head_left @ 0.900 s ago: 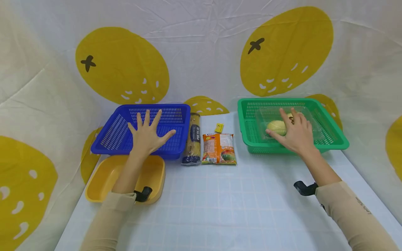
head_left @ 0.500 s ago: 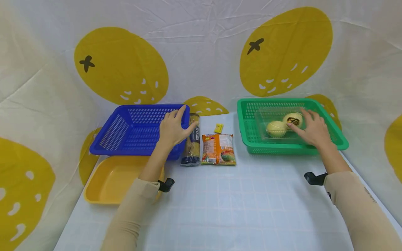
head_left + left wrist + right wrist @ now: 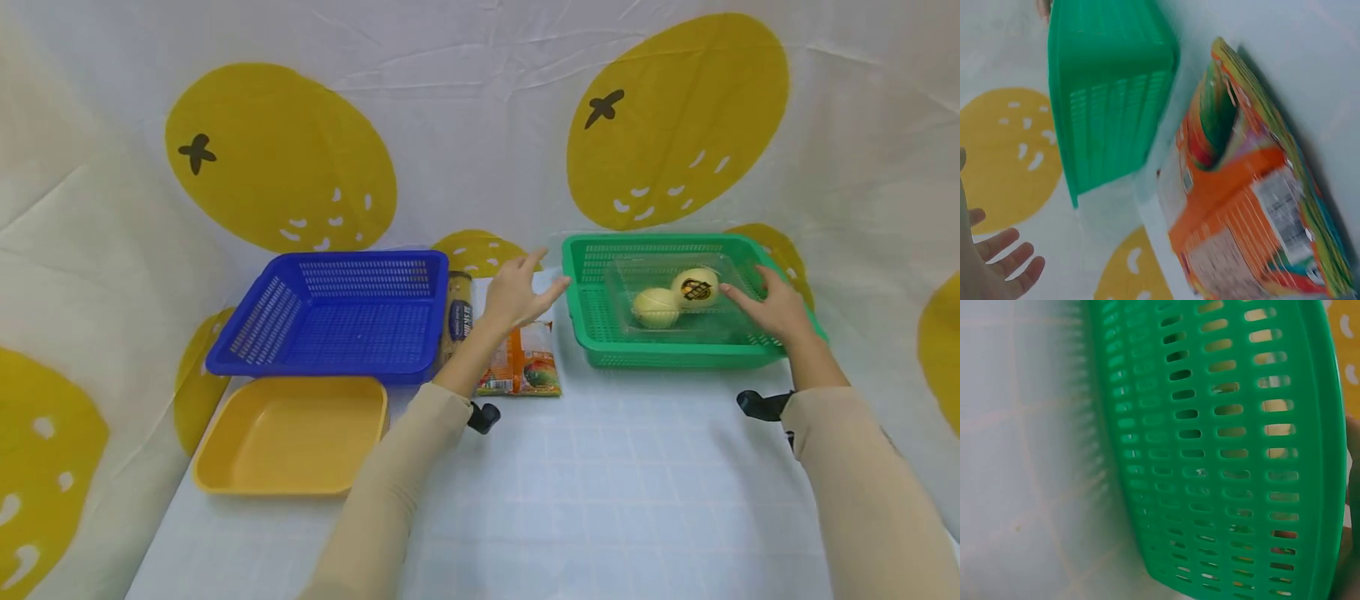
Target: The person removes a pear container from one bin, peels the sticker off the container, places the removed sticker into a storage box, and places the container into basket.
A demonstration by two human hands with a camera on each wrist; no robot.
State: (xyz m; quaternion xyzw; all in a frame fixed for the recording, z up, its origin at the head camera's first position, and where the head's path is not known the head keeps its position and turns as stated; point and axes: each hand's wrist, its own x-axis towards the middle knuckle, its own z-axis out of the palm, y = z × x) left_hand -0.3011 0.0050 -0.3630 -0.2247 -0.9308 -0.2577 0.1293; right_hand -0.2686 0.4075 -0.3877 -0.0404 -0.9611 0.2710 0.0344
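"Head view: how does each grip stand?"

"Both are wide. The left hand (image 3: pixel 517 293) hangs over the orange packet (image 3: pixel 538 358), near the green basket (image 3: pixel 682 354); the right hand (image 3: pixel 776 307) is at the basket's right end, contact impossible to tell."

"And inside?"

"One clear box (image 3: pixel 708 323) with two pale yellow round items (image 3: pixel 656 308), one bearing a dark label (image 3: pixel 696 290) too small to read."

"Other print?"

"The packet shows a barcode (image 3: pixel 1282 212); one long package (image 3: pixel 460 310) has pale lettering on navy, not surely legible."

"More containers?"

"One blue basket (image 3: pixel 322 369) beside that package, one yellow tub (image 3: pixel 292 433) before it."
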